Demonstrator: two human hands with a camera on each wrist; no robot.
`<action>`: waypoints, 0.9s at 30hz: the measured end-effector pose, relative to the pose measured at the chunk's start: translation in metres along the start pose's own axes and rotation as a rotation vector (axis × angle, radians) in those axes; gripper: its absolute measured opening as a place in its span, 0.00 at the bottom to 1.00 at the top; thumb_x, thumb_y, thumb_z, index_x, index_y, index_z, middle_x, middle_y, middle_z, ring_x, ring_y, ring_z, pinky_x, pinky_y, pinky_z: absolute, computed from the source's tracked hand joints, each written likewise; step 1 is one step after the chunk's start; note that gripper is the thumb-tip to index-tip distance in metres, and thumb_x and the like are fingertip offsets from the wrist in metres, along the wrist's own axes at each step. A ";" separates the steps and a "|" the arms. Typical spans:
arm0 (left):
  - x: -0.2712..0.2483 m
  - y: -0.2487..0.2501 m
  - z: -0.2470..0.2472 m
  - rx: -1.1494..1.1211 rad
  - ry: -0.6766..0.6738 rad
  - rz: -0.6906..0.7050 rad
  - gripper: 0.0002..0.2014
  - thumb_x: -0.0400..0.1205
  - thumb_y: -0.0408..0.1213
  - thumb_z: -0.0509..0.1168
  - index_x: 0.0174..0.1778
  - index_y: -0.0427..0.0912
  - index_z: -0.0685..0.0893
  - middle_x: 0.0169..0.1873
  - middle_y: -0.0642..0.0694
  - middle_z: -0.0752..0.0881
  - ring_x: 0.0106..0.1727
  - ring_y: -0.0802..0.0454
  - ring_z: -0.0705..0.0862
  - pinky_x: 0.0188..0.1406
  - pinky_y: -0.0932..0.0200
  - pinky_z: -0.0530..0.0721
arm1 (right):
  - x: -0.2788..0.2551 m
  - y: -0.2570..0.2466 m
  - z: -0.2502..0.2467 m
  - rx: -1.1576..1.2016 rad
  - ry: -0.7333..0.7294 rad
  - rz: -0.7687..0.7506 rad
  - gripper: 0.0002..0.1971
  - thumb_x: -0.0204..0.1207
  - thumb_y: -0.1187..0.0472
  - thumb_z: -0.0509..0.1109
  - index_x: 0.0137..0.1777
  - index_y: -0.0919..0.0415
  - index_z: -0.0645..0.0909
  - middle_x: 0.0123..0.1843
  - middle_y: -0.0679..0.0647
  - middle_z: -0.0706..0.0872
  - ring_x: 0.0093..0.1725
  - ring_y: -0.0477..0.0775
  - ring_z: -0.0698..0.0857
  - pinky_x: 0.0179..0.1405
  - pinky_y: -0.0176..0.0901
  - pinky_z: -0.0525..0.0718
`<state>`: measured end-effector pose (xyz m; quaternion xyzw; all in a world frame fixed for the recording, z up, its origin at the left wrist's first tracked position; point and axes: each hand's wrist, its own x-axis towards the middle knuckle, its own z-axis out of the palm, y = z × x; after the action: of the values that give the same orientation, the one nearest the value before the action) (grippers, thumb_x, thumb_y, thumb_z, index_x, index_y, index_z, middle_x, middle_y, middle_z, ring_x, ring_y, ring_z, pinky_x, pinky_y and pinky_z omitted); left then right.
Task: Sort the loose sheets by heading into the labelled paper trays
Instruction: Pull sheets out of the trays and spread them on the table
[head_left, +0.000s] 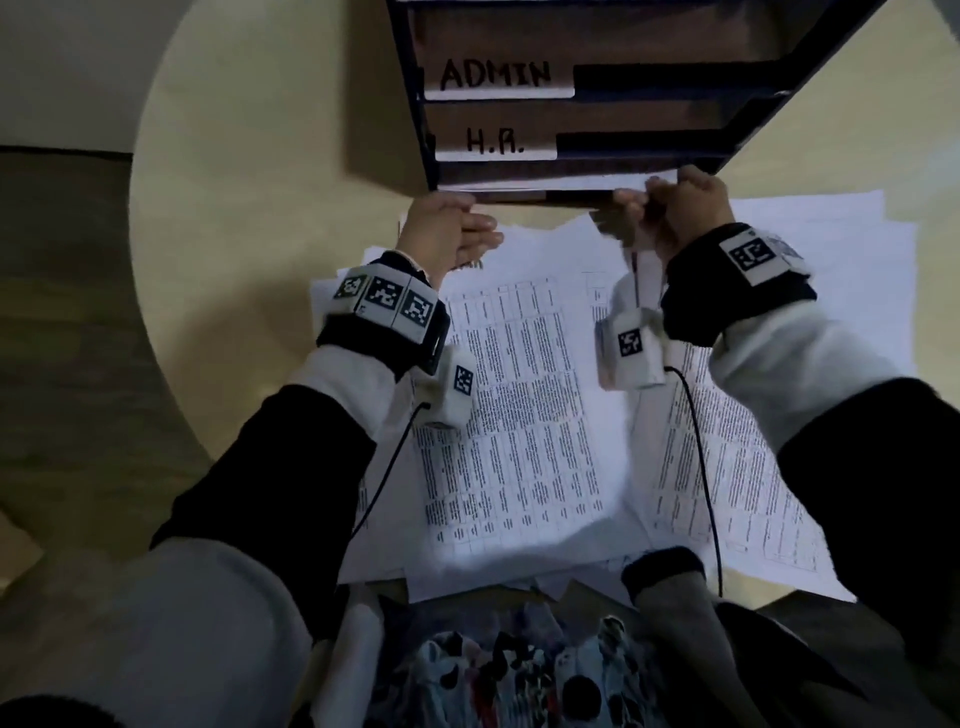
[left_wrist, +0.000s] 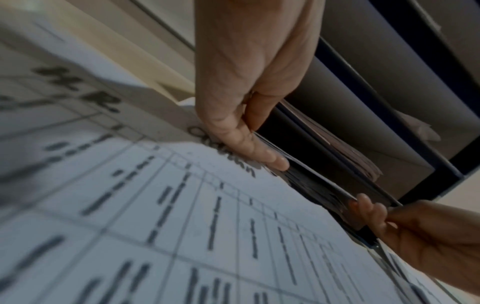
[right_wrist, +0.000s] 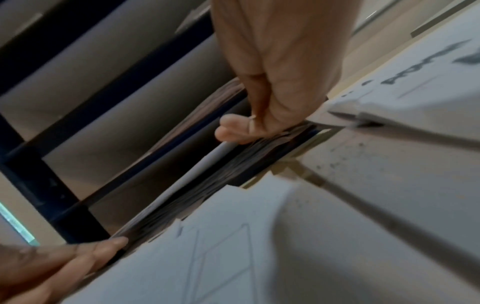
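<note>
Under H.R. tray (head_left: 496, 143) (ADMIN (head_left: 496, 75) above): left hand (head_left: 447, 228) flat, right hand (head_left: 680, 208) pinching sheet (head_left: 597, 182).

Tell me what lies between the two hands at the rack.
The near edge of a white sheet spans from the left hand to the right hand, at the mouth of the bottom tray. The head view shows it, the wrist views closer.

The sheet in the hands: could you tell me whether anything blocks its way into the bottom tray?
Nothing visible does. The sheet is already edge-first in the mouth of the bottom tray, over the stack inside. The right hand pinches its right end; the left hand, fingers straight, touches the left end.
</note>
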<state>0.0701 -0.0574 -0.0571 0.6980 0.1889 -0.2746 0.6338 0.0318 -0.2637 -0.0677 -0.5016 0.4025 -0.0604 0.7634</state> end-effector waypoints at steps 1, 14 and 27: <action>0.002 0.000 0.002 0.021 -0.021 0.012 0.11 0.85 0.23 0.47 0.56 0.34 0.73 0.36 0.42 0.83 0.27 0.55 0.85 0.29 0.68 0.82 | 0.005 0.000 0.002 -0.026 0.049 -0.022 0.10 0.80 0.78 0.44 0.47 0.65 0.62 0.29 0.62 0.76 0.23 0.57 0.82 0.19 0.40 0.81; 0.032 0.016 0.027 0.304 -0.072 0.037 0.06 0.85 0.28 0.52 0.49 0.29 0.72 0.32 0.44 0.80 0.22 0.59 0.82 0.15 0.71 0.74 | 0.024 0.008 0.010 -0.200 0.142 -0.105 0.15 0.78 0.80 0.46 0.35 0.64 0.62 0.32 0.57 0.69 0.26 0.54 0.75 0.21 0.38 0.77; -0.012 0.002 -0.025 0.557 -0.087 0.220 0.07 0.81 0.27 0.60 0.45 0.41 0.82 0.45 0.44 0.83 0.47 0.49 0.80 0.53 0.58 0.77 | -0.036 0.009 -0.005 -0.211 -0.145 -0.082 0.12 0.78 0.78 0.57 0.43 0.62 0.75 0.35 0.57 0.78 0.31 0.51 0.81 0.37 0.43 0.84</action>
<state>0.0660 -0.0317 -0.0470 0.8488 0.0025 -0.2751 0.4515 0.0014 -0.2452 -0.0557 -0.5981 0.3297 -0.0125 0.7303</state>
